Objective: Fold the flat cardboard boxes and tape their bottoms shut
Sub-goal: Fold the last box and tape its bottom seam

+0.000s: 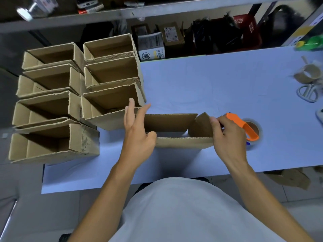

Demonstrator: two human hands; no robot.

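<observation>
A half-formed cardboard box lies on the pale blue surface directly in front of the person, its long side walls standing and one end flap tilted up at the right.

The left hand is at the box's left end with its fingers straight and spread, pointing away from the body; the thumb lies against the near wall's top edge, and the fingers reach up past the far wall. It grips nothing.

The right hand is at the box's right end. Its thumb presses against the raised end flap, while the other fingers are curled and hidden behind the hand, so whether they grasp the flap cannot be told. Just beyond this hand sits an orange tape dispenser with its roll, resting on the surface.

To the left, finished open boxes stand in two rows, touching each other. Scissors lie near the surface's far right edge.
</observation>
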